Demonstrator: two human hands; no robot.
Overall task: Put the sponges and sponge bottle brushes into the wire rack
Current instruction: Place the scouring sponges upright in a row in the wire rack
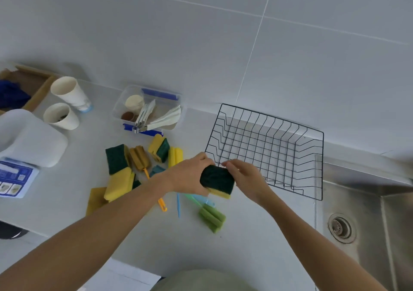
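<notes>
Both hands hold one yellow sponge with a dark green scouring side just above the counter, at the near-left corner of the black wire rack. My left hand grips its left end, my right hand its right end. No sponge or brush lies in the rack. To the left lie several yellow-green sponges and a brown sponge bottle brush with an orange handle. A green sponge bottle brush lies near my arms. A yellow sponge brush rests behind my left hand.
A clear plastic box with cutlery and napkins stands behind the pile. Two paper cups, a white jug-like container and a cardboard box are at the left. A steel sink lies right of the rack; a tiled wall is behind.
</notes>
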